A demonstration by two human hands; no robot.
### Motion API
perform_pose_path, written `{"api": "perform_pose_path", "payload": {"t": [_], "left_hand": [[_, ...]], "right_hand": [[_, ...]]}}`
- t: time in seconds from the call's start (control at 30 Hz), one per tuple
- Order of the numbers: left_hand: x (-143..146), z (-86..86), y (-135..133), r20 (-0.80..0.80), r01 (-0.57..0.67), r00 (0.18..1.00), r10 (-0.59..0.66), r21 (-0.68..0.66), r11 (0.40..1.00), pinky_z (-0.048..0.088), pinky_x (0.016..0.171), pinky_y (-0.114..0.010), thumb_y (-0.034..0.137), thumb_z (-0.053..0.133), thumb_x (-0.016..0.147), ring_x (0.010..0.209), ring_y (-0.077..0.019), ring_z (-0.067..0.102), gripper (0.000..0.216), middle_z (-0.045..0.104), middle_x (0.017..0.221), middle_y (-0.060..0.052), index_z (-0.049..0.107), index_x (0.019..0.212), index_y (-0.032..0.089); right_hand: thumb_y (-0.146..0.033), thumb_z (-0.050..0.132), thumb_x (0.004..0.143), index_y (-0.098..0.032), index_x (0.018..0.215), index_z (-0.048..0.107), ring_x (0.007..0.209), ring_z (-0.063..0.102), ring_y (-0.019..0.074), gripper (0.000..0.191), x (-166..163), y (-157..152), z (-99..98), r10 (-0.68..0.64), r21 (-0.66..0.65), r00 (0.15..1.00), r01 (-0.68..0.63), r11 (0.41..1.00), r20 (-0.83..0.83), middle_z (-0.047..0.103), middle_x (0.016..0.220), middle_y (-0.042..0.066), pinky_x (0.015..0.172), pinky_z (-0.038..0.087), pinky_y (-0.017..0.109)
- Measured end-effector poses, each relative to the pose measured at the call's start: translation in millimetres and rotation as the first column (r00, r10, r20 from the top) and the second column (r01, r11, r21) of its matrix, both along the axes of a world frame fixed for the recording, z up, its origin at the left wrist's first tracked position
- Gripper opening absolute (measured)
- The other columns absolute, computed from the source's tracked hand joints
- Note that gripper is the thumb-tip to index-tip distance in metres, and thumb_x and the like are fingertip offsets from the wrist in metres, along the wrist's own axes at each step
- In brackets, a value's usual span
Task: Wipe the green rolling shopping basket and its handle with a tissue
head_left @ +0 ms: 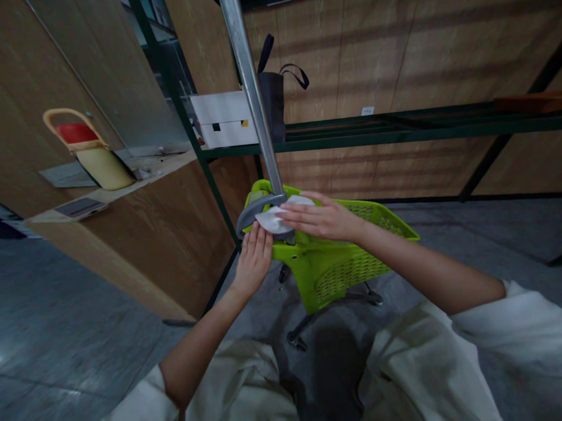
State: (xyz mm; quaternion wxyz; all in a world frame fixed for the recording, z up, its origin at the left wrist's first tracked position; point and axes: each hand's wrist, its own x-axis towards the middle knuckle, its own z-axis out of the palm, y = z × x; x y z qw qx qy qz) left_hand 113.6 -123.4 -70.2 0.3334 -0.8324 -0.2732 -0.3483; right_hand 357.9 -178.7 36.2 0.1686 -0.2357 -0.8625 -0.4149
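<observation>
A bright green shopping cart [312, 265] with a perforated basket stands in front of me. A metal pole [251, 80] rises from its near left end, beside a curved grey handle [244, 220]. My right hand [326, 219] holds a white wipe [273, 221], pressing it with nearly straight fingers against the handle area near the pole's foot. My left hand [253, 259] grips the cart's edge just below the grey handle, with its fingers together over the top. The left thumb is hidden.
At left, a wooden counter [169, 241] carries a yellow bag [104, 163] with a red top. A green metal rack [375, 135] behind the cart holds a white box [224, 119] and a dark bag [273, 104]. Cart casters [297, 341] rest on the grey floor near my legs.
</observation>
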Motion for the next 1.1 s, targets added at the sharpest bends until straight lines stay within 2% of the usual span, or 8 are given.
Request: {"api": "perform_pose_path", "payload": {"t": [0.1,0.27,0.33,0.5,0.57,0.8,1.0,1.1], "left_hand": [[-1,-1.4,-1,-0.004,-0.01,1.0,0.01,-0.011,1.0,0.032,0.117,-0.049,0.004,0.035,0.096,0.147,-0.0321,0.02,0.069,0.031,0.154,-0.027,-0.001,0.155,0.004],[0,1.8,-2,-0.018,-0.019,1.0,0.019,-0.026,0.999,0.032,0.117,-0.05,0.006,0.037,0.096,0.147,-0.0315,0.02,0.069,0.029,0.154,-0.027,0.0,0.155,0.005],[0,3.3,-2,-0.02,-0.023,1.0,0.023,-0.007,1.0,0.032,0.117,-0.049,0.006,0.037,0.096,0.148,-0.0313,0.015,0.069,0.028,0.155,-0.028,0.002,0.155,0.004],[-1,2.7,0,-0.032,-0.019,0.999,0.019,0.012,1.0,0.033,0.117,-0.051,0.005,0.039,0.095,0.149,-0.0326,0.007,0.067,0.024,0.157,-0.025,0.011,0.156,0.007],[-2,1.9,0,-0.038,-0.02,0.999,0.019,-0.007,1.0,0.033,0.116,-0.052,0.005,0.042,0.094,0.149,-0.0335,0.008,0.067,0.021,0.159,-0.023,0.016,0.156,0.012],[-1,3.1,0,-0.045,-0.035,0.998,0.033,-0.038,0.999,0.032,0.117,-0.052,0.008,0.045,0.094,0.149,-0.0324,0.011,0.064,0.02,0.16,-0.02,0.026,0.154,0.017],[-2,-1.1,2,-0.008,-0.004,1.0,0.003,-0.083,0.997,0.03,0.117,-0.055,0.004,0.045,0.093,0.149,-0.0329,0.014,0.069,0.02,0.16,-0.021,0.02,0.156,0.019],[-3,-1.3,2,-0.011,-0.013,1.0,0.012,-0.091,0.996,0.03,0.116,-0.056,0.004,0.045,0.092,0.149,-0.0334,0.016,0.071,0.021,0.16,-0.021,0.018,0.156,0.02]], "right_hand": [[-0.012,0.041,0.099,-0.029,0.143,0.041,0.146,0.031,0.0159,0.048,-6,4,18.5,-0.048,-0.01,0.996,0.047,0.999,-0.081,0.042,0.152,-0.002,0.125,0.025,0.046],[-0.017,0.042,0.099,-0.024,0.143,0.043,0.139,0.043,0.0113,0.044,1,-2,-27.4,0.057,-0.051,0.998,-0.057,0.997,-0.001,0.057,0.141,-0.001,0.12,0.035,0.037],[-0.018,0.041,0.1,-0.023,0.14,0.047,0.135,0.047,0.0086,0.041,5,-5,-35.1,0.07,-0.052,0.997,-0.068,0.996,0.029,0.059,0.138,-0.002,0.118,0.038,0.032],[-0.015,0.041,0.1,-0.026,0.14,0.045,0.144,0.035,0.0146,0.042,-1,2,10.6,-0.058,0.02,0.997,0.059,0.998,-0.049,0.046,0.15,-0.002,0.122,0.03,0.043],[-0.012,0.041,0.1,-0.026,0.141,0.043,0.145,0.031,0.0157,0.044,-4,4,19.1,-0.068,0.026,0.994,0.07,0.997,-0.089,0.044,0.151,0.0,0.122,0.029,0.044],[-0.019,0.043,0.101,-0.021,0.137,0.048,0.133,0.05,0.0112,0.037,11,-4,-28.6,0.047,-0.039,0.999,-0.047,0.998,-0.008,0.059,0.139,0.002,0.115,0.042,0.035],[-0.012,0.039,0.099,-0.032,0.15,0.031,0.145,0.031,0.0152,0.055,-1,4,24.7,-0.057,-0.092,0.995,0.049,0.995,-0.082,0.041,0.153,-0.003,0.124,0.027,0.043],[-0.011,0.039,0.099,-0.032,0.149,0.033,0.146,0.029,0.0157,0.055,-6,5,22.8,-0.079,-0.106,0.992,0.068,0.992,-0.101,0.04,0.154,-0.002,0.124,0.027,0.043]]}}
